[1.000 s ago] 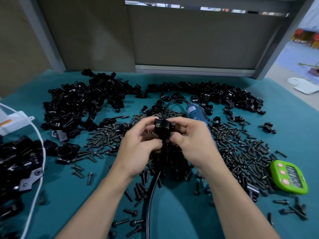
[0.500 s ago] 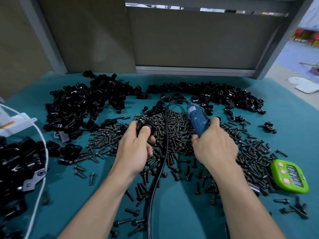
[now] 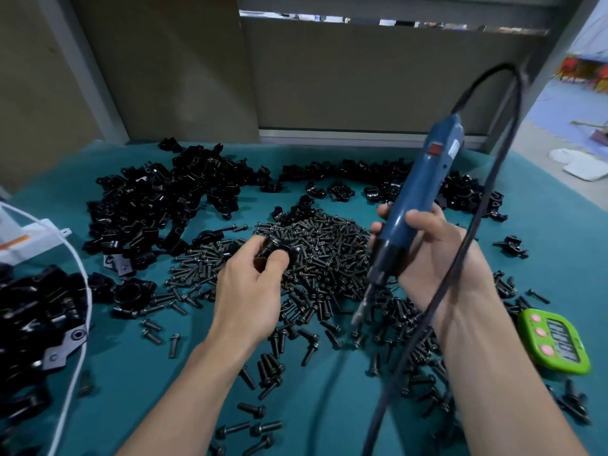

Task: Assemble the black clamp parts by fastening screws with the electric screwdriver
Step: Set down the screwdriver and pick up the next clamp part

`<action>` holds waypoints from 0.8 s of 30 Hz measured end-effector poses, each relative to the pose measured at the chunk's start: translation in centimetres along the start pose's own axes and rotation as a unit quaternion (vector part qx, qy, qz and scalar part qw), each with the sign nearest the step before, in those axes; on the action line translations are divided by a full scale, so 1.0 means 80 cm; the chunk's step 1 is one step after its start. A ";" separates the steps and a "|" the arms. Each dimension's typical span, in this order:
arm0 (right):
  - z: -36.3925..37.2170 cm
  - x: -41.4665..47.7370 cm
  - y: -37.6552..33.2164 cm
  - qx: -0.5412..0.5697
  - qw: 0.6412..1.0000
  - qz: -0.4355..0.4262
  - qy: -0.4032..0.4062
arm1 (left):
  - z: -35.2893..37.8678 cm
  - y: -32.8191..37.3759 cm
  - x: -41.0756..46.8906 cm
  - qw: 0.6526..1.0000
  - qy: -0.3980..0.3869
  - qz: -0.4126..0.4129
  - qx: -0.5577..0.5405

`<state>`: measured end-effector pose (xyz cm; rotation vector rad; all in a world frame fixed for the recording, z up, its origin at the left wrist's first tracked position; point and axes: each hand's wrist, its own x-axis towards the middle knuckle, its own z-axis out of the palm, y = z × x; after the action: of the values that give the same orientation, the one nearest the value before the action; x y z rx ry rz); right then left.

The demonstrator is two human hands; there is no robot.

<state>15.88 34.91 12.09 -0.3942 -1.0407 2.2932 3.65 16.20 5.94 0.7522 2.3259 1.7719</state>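
Observation:
My right hand (image 3: 427,255) grips the blue electric screwdriver (image 3: 418,199) and holds it raised and tilted, with its bit (image 3: 362,307) pointing down-left over the screws. Its black cable (image 3: 493,179) loops up and back down past my right wrist. My left hand (image 3: 246,291) holds a black clamp part (image 3: 273,253) low over the pile of black screws (image 3: 322,255). My fingers hide most of the clamp. The bit is apart from the clamp, to its right.
Heaps of black clamp parts (image 3: 158,205) lie at the left and along the back (image 3: 362,172) of the teal table (image 3: 138,373). More assembled black parts (image 3: 36,317) sit at the far left beside a white cable (image 3: 79,324). A green timer (image 3: 556,340) lies at the right.
My right hand has lifted the screwdriver off the table and stood it up tilted. My left hand has kept the clamp part and moved a little to the right over the screws.

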 end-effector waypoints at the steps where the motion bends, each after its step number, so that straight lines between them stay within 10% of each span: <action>1: 0.003 -0.001 0.003 0.006 1.000 0.005 0.001 | 0.000 0.000 0.000 1.000 -0.006 0.000 0.005; 11: 0.005 0.012 0.036 0.202 0.960 -0.015 0.190 | 0.000 0.000 -0.004 0.995 -0.076 0.023 0.053; 24: -0.003 0.014 0.037 0.261 0.932 -0.090 0.235 | 0.010 0.001 -0.011 0.992 -0.083 0.046 0.083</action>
<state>13.97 34.18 9.68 -0.5589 -0.2050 2.0557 4.72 16.55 5.55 1.0069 2.3814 1.4979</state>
